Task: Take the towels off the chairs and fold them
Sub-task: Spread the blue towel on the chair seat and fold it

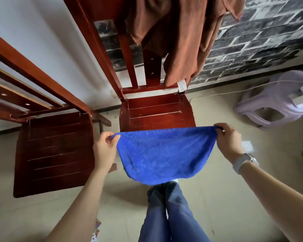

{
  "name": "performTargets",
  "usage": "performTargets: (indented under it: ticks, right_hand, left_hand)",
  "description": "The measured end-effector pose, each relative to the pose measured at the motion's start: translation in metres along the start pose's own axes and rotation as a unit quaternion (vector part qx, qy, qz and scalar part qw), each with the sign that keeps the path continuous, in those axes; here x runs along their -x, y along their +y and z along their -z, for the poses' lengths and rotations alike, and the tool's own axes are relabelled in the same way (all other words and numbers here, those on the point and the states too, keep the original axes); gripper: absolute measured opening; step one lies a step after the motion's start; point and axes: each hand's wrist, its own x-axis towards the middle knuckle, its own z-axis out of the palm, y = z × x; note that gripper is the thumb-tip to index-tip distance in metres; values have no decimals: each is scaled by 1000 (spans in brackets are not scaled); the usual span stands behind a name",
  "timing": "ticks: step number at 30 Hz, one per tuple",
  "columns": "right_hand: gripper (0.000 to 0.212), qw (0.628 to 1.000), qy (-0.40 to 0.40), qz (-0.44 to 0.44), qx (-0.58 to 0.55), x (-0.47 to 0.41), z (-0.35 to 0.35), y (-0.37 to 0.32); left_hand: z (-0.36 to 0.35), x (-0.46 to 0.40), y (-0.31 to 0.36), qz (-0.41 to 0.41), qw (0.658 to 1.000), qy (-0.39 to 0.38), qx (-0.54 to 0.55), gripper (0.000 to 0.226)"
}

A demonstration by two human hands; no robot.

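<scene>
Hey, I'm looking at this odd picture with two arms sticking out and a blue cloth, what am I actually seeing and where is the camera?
There is no machine here. The camera sits on a person's head and looks forward and down, so the arms you see are that person's own, and the wide lens bends the room's lines.

The left hand and the right hand each pinch an upper end of a blue towel, which hangs between them in the air in front of a wooden chair. A brown towel is draped over that chair's back. A second wooden chair stands to the left, and a pale plastic stool sits on the floor to the right. The person's legs in blue trousers show below.
</scene>
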Motion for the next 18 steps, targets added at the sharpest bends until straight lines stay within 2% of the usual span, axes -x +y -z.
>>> performTargets:
  ticks: [3,5,8,11,14,18]
  right_hand:
    - [30,999,22,-29,-39,-62,-40,-7]
    - [39,993,21,-66,-98,-96,-67,-5]
    - [43,989,15,-94,-109,-117,-105,14]
    - [35,990,-45,-119,-66,-100,-136,59]
    - [30,975,-121,-182,-33,-68,-162,113]
    - [8,960,-143,-242,11,-19,-172,148]
  left_hand:
    - [-33,-58,-5,-20,999,32,2,18]
    - [-57,-94,-16,-20,999,41,15,27]
    - [-92,-115,-51,37,999,0,-2,42]
    - [-120,-89,-98,90,994,-32,-61,39]
    - [-137,-53,-150,149,982,-39,-106,38]
    - [-148,-15,-201,204,970,-20,-134,30]
